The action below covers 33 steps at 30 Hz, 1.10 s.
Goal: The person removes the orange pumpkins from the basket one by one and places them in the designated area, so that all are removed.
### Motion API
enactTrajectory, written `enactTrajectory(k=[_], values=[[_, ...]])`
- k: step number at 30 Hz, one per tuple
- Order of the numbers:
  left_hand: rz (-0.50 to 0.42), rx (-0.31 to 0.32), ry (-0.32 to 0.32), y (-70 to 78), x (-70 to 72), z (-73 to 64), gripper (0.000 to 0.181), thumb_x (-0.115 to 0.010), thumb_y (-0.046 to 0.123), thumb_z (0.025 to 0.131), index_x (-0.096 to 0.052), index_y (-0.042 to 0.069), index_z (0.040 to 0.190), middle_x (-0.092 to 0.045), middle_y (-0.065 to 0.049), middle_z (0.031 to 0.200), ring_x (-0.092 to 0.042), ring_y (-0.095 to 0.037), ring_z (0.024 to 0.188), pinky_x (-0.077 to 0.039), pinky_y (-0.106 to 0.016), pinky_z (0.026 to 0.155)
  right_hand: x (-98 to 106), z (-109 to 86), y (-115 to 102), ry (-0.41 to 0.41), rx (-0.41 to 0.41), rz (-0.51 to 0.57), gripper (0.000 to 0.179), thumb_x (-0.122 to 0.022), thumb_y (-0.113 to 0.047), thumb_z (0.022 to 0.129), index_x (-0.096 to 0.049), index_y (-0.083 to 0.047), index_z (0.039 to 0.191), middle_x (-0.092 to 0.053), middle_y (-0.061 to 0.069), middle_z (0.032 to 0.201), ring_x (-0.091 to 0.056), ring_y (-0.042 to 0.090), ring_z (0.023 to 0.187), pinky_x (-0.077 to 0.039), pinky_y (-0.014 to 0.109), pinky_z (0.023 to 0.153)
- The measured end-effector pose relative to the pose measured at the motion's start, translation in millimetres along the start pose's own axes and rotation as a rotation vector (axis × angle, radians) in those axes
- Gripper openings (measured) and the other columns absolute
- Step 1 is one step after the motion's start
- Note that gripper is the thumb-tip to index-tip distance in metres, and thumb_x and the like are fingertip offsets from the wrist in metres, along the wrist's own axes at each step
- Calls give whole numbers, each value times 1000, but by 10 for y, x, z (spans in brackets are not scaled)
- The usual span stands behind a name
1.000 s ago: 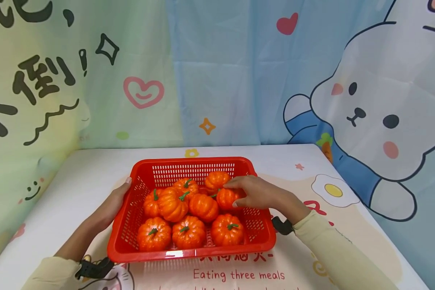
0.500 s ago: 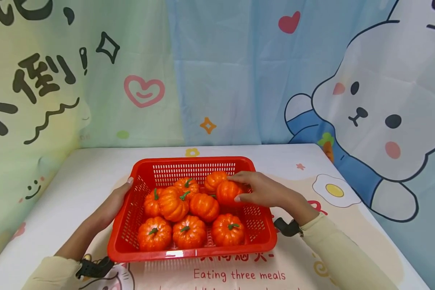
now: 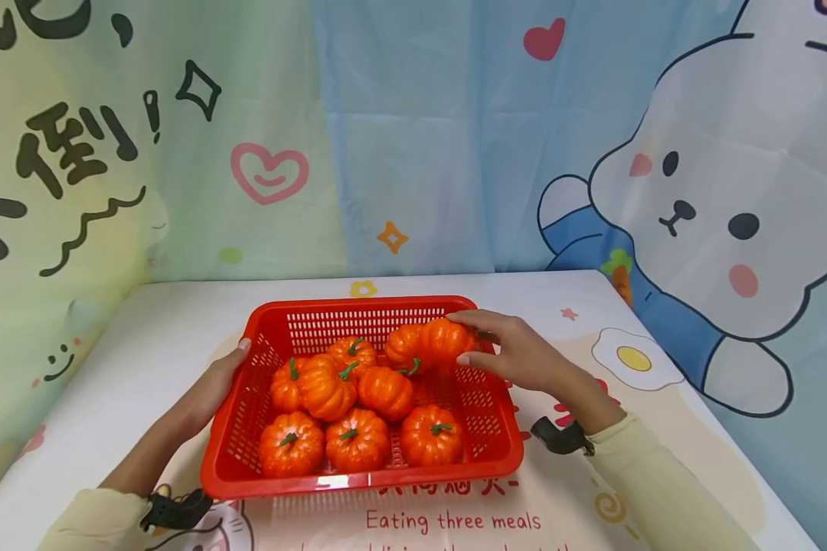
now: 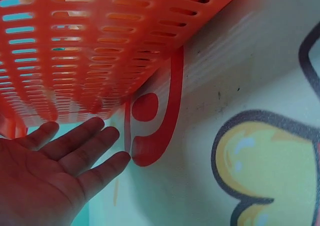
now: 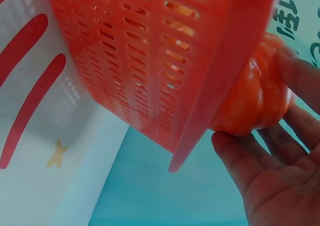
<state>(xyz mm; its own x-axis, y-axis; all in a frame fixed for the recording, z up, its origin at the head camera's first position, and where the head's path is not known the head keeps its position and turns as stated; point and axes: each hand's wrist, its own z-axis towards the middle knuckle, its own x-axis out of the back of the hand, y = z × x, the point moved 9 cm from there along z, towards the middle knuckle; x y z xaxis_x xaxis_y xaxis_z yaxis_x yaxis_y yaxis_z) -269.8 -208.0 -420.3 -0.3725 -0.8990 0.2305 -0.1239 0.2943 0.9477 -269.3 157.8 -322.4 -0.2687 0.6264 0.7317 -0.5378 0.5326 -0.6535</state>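
Observation:
In the head view, a red plastic basket (image 3: 282, 487) holds several small orange pumpkins with green stems, such as one at its front right (image 3: 431, 435). My right hand (image 3: 524, 353) grips one pumpkin (image 3: 449, 341) near the basket's back right corner. The right wrist view shows thumb and fingers curled round that pumpkin (image 5: 257, 88), above the basket's rim (image 5: 220, 81). At the basket's left side is my left hand (image 3: 210, 392), its fingertips by the rim. The left wrist view shows this hand (image 4: 55, 176) with fingers extended beside the slotted wall (image 4: 95, 51).
Beneath the basket is a table with a printed cloth (image 3: 565, 497). A printed curtain (image 3: 413, 153) hangs behind the table and along its sides. Both wrists carry black straps, one at the left (image 3: 178, 511) and one at the right (image 3: 561, 436).
My right hand has lifted one pumpkin from the basket's right part, moving it back and to the right, nearer the rim. The left hand stays at the basket's left side.

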Motion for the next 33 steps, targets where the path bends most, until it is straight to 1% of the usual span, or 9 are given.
enactTrajectory(k=[3,8,12,15,21,24,28,30,33], values=[[2,-11,-2,11,3,-8,76,-19,56,103,-30,-6,144,-65,-19,106,-70,-34,84,-58,-44,70,67,-42,40,46,-8,33,58,-75,-10,86,-52,-8,140,-55,10,135,-55,26,118,-51,43,92],[2,-18,10,20,5,-20,75,-19,56,103,-29,-5,145,-65,-19,106,-70,-33,84,-58,-44,70,192,-117,115,140,-13,75,58,-75,-12,86,-52,-8,139,-53,10,138,-52,29,124,-50,43,92],[-5,-21,19,14,7,-24,75,-20,57,102,-30,-4,145,-65,-18,104,-70,-33,83,-58,-45,70,320,-193,177,235,-15,44,59,-74,-13,87,-51,-8,140,-53,10,139,-53,28,124,-50,41,91],[-6,-23,23,6,8,-26,75,-20,57,102,-31,-4,144,-65,-19,103,-70,-34,83,-58,-45,70,406,-257,246,296,-37,11,59,-74,-13,87,-50,-10,142,-52,9,139,-53,28,123,-50,37,91],[-1,-12,37,0,12,-31,75,-21,58,102,-33,-4,143,-66,-18,100,-70,-33,81,-58,-45,69,530,-398,428,397,-82,-21,58,-72,-11,89,-50,-9,142,-53,11,138,-53,30,122,-48,31,90],[-3,-15,41,15,5,-26,74,-21,58,102,-33,-4,142,-66,-17,101,-70,-33,81,-58,-45,69,578,-465,520,443,-99,-47,58,-71,-8,89,-48,-7,143,-53,13,138,-52,32,123,-47,32,91],[-13,-16,43,21,-1,-16,74,-21,58,102,-32,-3,144,-66,-17,103,-70,-33,83,-58,-45,70,576,-505,693,464,-141,-73,58,-71,-5,89,-48,-6,143,-51,16,139,-50,35,124,-47,41,91],[-19,-9,46,8,4,-12,74,-21,58,102,-32,-2,144,-66,-16,103,-70,-32,83,-58,-45,70,546,-505,795,454,-163,-88,58,-70,-5,89,-48,-6,142,-50,18,139,-50,37,124,-47,45,92],[-16,-19,43,5,13,-16,74,-21,57,103,-33,-4,143,-66,-17,101,-70,-32,81,-58,-45,69,479,-486,956,429,-178,-121,58,-70,-2,88,-48,-5,141,-51,19,138,-49,39,124,-47,50,93]])
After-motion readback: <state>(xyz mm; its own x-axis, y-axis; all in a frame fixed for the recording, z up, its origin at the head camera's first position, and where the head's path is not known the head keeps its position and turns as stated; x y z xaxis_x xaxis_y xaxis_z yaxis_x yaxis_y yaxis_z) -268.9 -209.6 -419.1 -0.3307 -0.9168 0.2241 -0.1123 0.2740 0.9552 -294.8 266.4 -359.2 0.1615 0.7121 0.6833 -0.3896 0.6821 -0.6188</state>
